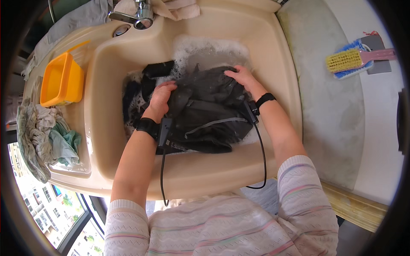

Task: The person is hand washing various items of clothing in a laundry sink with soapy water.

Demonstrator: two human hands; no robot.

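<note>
A wet dark grey garment (207,96) with a light grey strip along its lower part lies spread in the beige sink (282,81). My left hand (161,98) pinches its left edge, the fingertips partly hidden. At the upper right corner of the cloth, my right hand (241,78) grips it between thumb and fingers. White suds (213,45) float on cloudy water beyond the garment. More dark cloth (132,96) sits bunched in the suds left of my left hand. Both wrists wear black straps with small boxes and cables.
A chrome faucet (143,17) rises at the back left. Left of the basin are a yellow plastic basket (77,83) and a heap of pale and green cloths (47,136). Scrubbing brushes (346,60) rest on the right-hand ledge. A window shows at lower left.
</note>
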